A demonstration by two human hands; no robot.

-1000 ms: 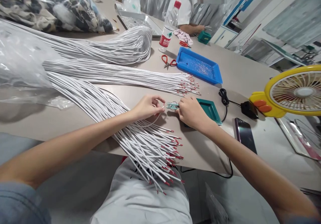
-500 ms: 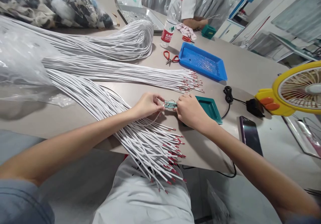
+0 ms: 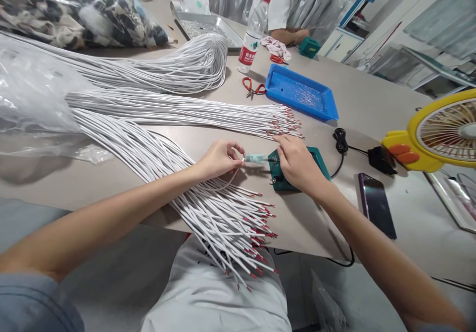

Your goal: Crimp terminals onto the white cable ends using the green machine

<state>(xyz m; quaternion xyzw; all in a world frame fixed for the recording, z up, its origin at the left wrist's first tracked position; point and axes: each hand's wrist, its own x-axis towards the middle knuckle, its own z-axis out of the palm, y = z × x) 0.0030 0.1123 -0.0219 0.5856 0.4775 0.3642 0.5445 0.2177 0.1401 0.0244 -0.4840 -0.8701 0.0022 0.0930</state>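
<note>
My left hand (image 3: pixel 222 159) is closed in a pinch on the end of one white cable (image 3: pixel 232 175), which bends back towards the loose bundle. From those fingertips a small pale-teal hand tool (image 3: pixel 256 158), smeared by motion, reaches rightward to my right hand (image 3: pixel 299 161). That hand is curled round the tool's darker end, its grip partly hidden. Directly below and behind it stands a green box (image 3: pixel 286 185) with a tray-like top and small metal fittings on its left side. A bundle of white cables (image 3: pixel 208 208) with red-and-bare ends spreads under my left forearm, over the table edge and my lap.
More white cables (image 3: pixel 178 106) lie behind, beside a looped bundle (image 3: pixel 186 66). Further back are red-handled nippers (image 3: pixel 253 88), a blue tray (image 3: pixel 301 94) and a water bottle (image 3: pixel 254 36). A phone (image 3: pixel 376 205) and yellow fan (image 3: pixel 412 138) stand right. A co-worker's arm (image 3: pixel 288 35) shows across the table.
My right hand has moved a little to the right, over the green box, uncovering its metal fittings. The teal tool is now blurred. My left hand stays nearly in place.
</note>
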